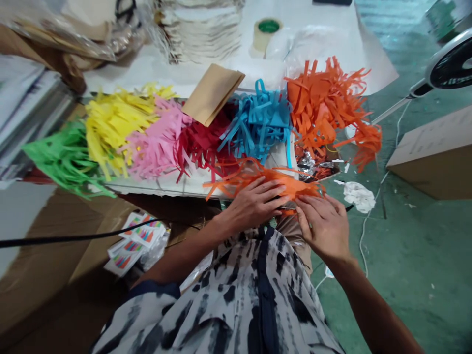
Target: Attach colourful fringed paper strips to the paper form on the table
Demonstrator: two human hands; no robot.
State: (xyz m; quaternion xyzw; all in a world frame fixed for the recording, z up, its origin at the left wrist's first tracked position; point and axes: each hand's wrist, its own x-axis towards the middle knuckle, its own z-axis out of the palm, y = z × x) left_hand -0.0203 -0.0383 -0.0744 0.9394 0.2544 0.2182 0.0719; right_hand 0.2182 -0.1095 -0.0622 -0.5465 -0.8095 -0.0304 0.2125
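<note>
A strip of orange fringed tissue paper (295, 185) lies across the table's front edge, its cut strands pointing left. My left hand (256, 200) rests on it with the fingers stretched out flat. At the paper's right end, my right hand (326, 222) has its fingers bent over the edge, the thumb close beneath. Beyond the hands lie bunches of fringed tissue in a row: green (66, 157), yellow (114, 123), pink (160, 140), dark red (202, 142), blue (263, 123) and orange (320, 103).
A folded brown paper piece (214, 93) lies on the bunches. Behind are a tape roll (262, 37) and a stack of pale paper pieces (202, 32). A cardboard box (435, 157) and a fan (452, 61) stand right. A black cable (92, 237) crosses at left above printed cards (136, 241).
</note>
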